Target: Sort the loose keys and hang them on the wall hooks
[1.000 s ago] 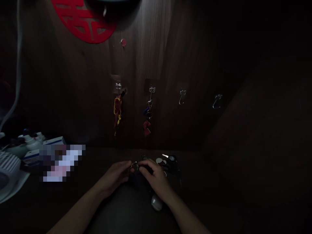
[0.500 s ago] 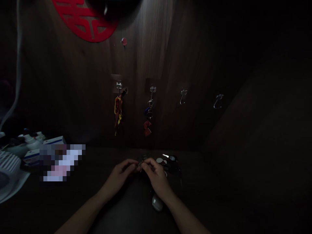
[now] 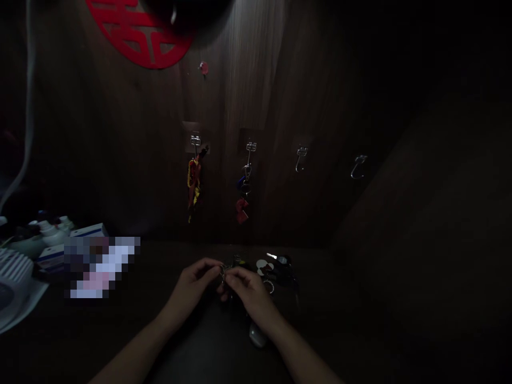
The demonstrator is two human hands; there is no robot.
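The left hand point(image 3: 192, 285) and the right hand point(image 3: 248, 290) meet over the dark table point(image 3: 332, 309), thumbs and fingers of both pinching a small metal ring point(image 3: 223, 274) between them — its finer details are too dim to tell. Just right of the right hand lies a dark bunch of keys point(image 3: 283, 269), with a pale, rounded tag point(image 3: 264, 265) beside it. A rounded grey object point(image 3: 257, 337) sits just beside the right wrist, on its near side.

On the far wall point(image 3: 272, 213), 4 metal hooks point(image 3: 251, 146) stand in a row — a red-and-yellow cord point(image 3: 193, 184) hangs from the leftmost, a keychain point(image 3: 242, 209) from the next. At the left are bottles point(image 3: 53, 232) and boxes point(image 3: 90, 230).
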